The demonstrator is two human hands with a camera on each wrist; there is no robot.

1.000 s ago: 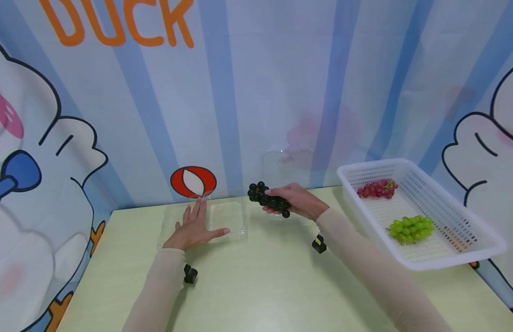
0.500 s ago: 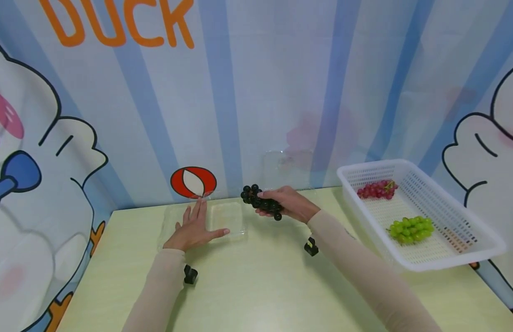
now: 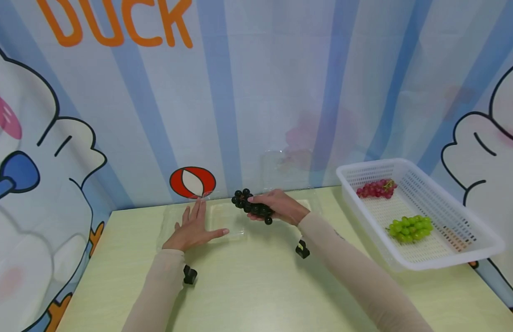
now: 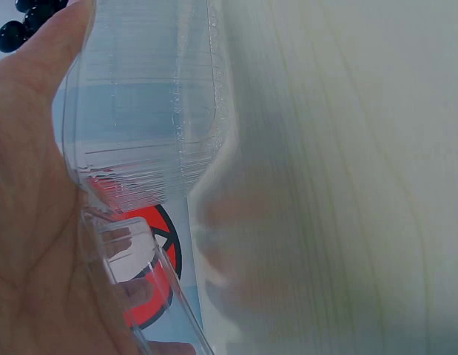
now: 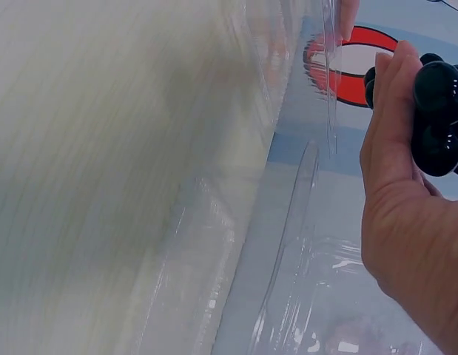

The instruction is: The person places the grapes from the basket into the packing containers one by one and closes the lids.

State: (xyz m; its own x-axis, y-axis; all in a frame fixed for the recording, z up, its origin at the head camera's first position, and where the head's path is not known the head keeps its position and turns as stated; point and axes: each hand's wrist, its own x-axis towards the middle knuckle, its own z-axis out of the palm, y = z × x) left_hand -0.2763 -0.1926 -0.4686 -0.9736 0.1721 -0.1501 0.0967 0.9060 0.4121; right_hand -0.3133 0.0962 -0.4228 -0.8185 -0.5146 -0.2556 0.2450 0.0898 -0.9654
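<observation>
My right hand (image 3: 281,206) grips a bunch of black grapes (image 3: 241,199), held above the table just right of a clear plastic box (image 3: 233,220). The left hand (image 3: 193,232) rests on that box with fingers straight and thumb spread out. In the left wrist view the box (image 4: 143,96) has its lid part (image 4: 151,266) folded out under the fingers, and a few black grapes (image 4: 12,35) show past the thumb. The right wrist view has the grapes (image 5: 438,118) held between thumb and fingers, clear of the box.
A second clear plastic box (image 3: 286,168) stands behind my right hand, its lid up against the striped backdrop. On the right, a white basket (image 3: 366,230) holds red grapes (image 3: 377,189) and green grapes (image 3: 410,229). The backdrop closes off the table's (image 3: 256,286) far edge.
My right hand has carried the black grapes leftward and slightly down, close to the left box. The left hand has stayed in place.
</observation>
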